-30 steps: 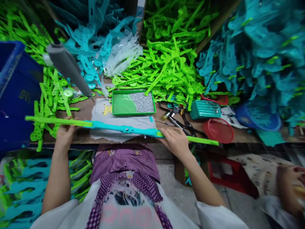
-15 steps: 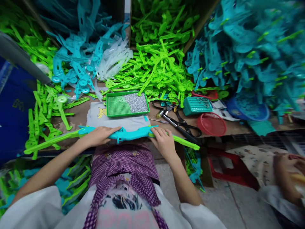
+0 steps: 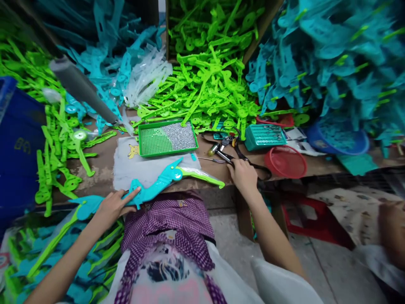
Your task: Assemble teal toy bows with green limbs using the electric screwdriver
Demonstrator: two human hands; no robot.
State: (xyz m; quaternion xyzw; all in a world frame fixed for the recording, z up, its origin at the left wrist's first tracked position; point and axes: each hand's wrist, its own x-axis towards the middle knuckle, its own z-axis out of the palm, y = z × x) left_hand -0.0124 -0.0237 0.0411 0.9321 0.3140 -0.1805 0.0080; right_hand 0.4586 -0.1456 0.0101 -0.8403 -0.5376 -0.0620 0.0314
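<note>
My left hand (image 3: 111, 207) is wrapped round the middle of a blue and lime-green toy bow (image 3: 158, 185), which tilts with its right end higher, over the bench's front edge. One green limb reaches right across the bench; the other hangs down at the left. My right hand (image 3: 244, 175) closes over the black handle of a hammer (image 3: 224, 156) lying on the bench. Beyond the bow, on a pale cloth (image 3: 122, 169), stands a green tray (image 3: 148, 155) of small silvery parts. A thin screwdriver (image 3: 211, 160) lies left of the hammer.
Heaps of green parts (image 3: 202, 93) and blue parts (image 3: 300, 63) line the back. A red basket (image 3: 286, 162), a teal box (image 3: 264, 137) and a blue bowl (image 3: 340, 145) stand at right. More bows (image 3: 63, 257) lie below left. Another person's arm (image 3: 392, 232) shows at far right.
My right hand has let go of the bow and moved right onto the hammer handle. In my left hand the bow has shifted left and tilted, its left end dropping.
</note>
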